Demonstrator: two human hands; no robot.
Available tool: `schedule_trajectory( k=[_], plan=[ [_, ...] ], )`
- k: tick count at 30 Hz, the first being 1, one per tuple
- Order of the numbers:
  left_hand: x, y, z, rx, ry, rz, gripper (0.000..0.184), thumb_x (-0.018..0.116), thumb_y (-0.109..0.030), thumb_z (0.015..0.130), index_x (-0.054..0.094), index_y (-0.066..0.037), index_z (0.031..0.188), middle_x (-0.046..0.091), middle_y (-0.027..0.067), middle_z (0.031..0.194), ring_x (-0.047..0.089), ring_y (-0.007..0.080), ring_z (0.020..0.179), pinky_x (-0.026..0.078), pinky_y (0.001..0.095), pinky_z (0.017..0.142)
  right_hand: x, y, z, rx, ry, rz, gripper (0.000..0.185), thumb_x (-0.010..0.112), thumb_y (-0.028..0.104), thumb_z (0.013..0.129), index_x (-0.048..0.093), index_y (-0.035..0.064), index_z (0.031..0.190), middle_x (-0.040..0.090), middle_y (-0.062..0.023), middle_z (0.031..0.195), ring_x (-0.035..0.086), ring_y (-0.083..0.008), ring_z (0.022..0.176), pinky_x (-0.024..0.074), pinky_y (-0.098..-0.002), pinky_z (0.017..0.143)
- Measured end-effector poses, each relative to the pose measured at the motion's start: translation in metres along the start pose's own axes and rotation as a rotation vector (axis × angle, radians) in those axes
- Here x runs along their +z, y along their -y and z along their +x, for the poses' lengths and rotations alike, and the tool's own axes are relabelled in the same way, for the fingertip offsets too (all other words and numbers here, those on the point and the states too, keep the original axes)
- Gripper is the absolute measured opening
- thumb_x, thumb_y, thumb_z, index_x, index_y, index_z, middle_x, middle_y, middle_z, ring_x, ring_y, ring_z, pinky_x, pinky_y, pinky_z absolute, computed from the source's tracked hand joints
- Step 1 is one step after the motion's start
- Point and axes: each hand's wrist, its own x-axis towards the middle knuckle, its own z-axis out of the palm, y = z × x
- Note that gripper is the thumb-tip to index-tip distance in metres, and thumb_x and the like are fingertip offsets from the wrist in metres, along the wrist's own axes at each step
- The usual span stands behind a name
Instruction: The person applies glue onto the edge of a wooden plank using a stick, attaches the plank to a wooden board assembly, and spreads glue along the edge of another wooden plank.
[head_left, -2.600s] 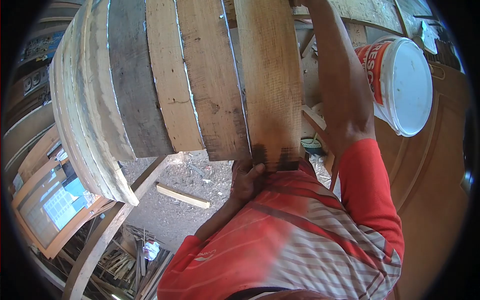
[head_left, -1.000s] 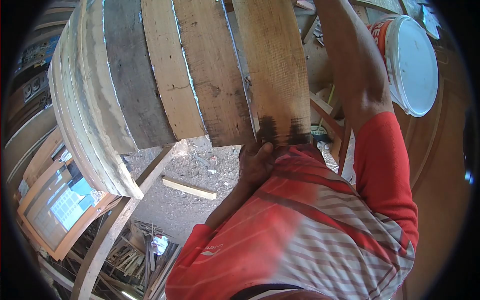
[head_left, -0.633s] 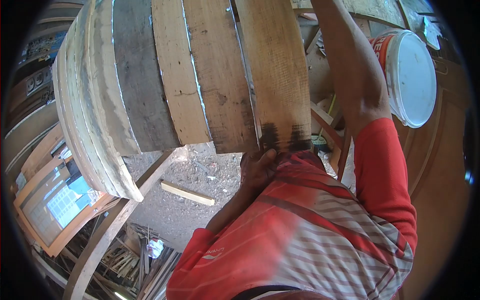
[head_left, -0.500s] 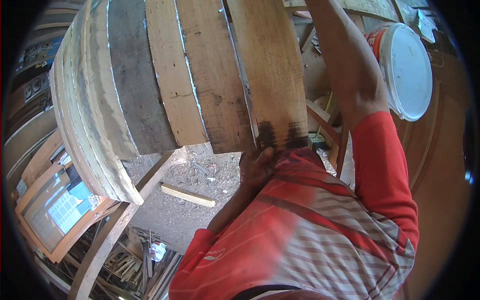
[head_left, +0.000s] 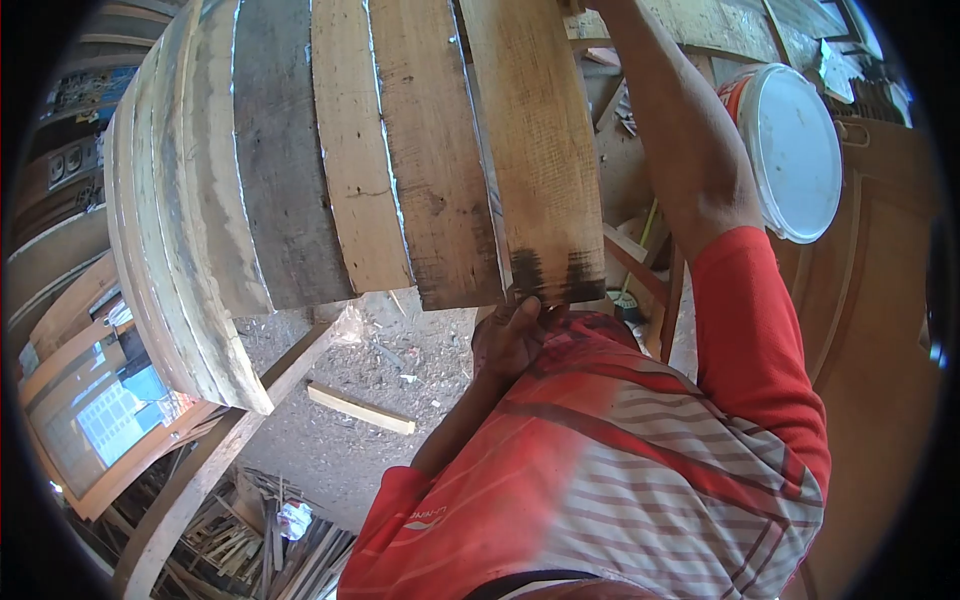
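Note:
Side by side lie several wooden planks, with white glue-like lines along many of their seams. My left hand (head_left: 510, 338) is closed at the near end of the rightmost plank (head_left: 540, 150), thumb at its lower left corner and other fingers mostly hidden. That plank has dark stains at its near end, and a narrow gap parts it from the brown plank (head_left: 435, 160) beside it. At the top edge, beside the far part of the rightmost plank, my right hand (head_left: 592, 5) is barely visible; its fingers are too cut off to read.
A white bucket (head_left: 798, 155) lies at the right by a brown wooden panel (head_left: 870, 330). On the ground are a loose wood strip (head_left: 360, 408) and a scrap pile (head_left: 235, 535). A wooden beam (head_left: 190, 500) and a glazed frame (head_left: 110, 410) stand at the left.
The view has shifted slightly, and part of my right hand has come in at the top edge. My left hand keeps its place at the plank's near corner.

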Motion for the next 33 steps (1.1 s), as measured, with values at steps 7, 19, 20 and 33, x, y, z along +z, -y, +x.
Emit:
schedule_trajectory(
  k=[7,19,20,33],
  plan=[
    [0.007,-0.001,0.001,0.023,0.005,0.071,0.03,0.061,-0.013,0.104,0.06,-0.01,0.134,0.066,0.0061,0.131,0.063,0.023,0.124,0.05,0.0454,0.113,0.004,0.013,-0.017,0.079,-0.022,0.039,0.028,0.065,0.044,0.098,0.065,0.0168,0.093,0.054,-0.0002,0.07,0.052,-0.0163,0.055,0.0443,-0.0381,0.049],
    [0.009,0.001,0.003,0.078,-0.02,0.044,0.024,0.06,-0.012,0.104,0.068,-0.005,0.127,0.07,0.0093,0.126,0.067,0.0197,0.118,0.054,0.0397,0.106,0.004,0.03,-0.039,-0.021,-0.149,-0.221,0.04,0.076,0.04,0.092,0.075,0.0003,0.091,0.068,-0.0059,0.079,0.062,-0.0152,0.066,0.0521,-0.0344,0.058],
    [0.008,0.002,0.003,0.085,-0.014,0.049,0.024,0.06,-0.011,0.104,0.068,-0.005,0.127,0.07,0.0094,0.126,0.067,0.0198,0.118,0.054,0.0397,0.106,0.006,0.033,-0.045,-0.005,-0.165,-0.245,0.04,0.076,0.041,0.092,0.075,0.0002,0.091,0.068,-0.0059,0.079,0.061,-0.0153,0.065,0.0518,-0.0343,0.058],
    [0.017,-0.008,0.003,-0.007,-0.02,0.093,0.028,0.058,-0.014,0.105,0.063,-0.001,0.13,0.068,0.011,0.13,0.065,0.0211,0.121,0.052,0.0431,0.109,0.0,0.023,-0.03,0.005,-0.156,-0.264,0.043,0.076,0.044,0.091,0.076,0.0005,0.091,0.07,-0.0069,0.078,0.063,-0.0155,0.066,0.0528,-0.0339,0.061]
  ],
)
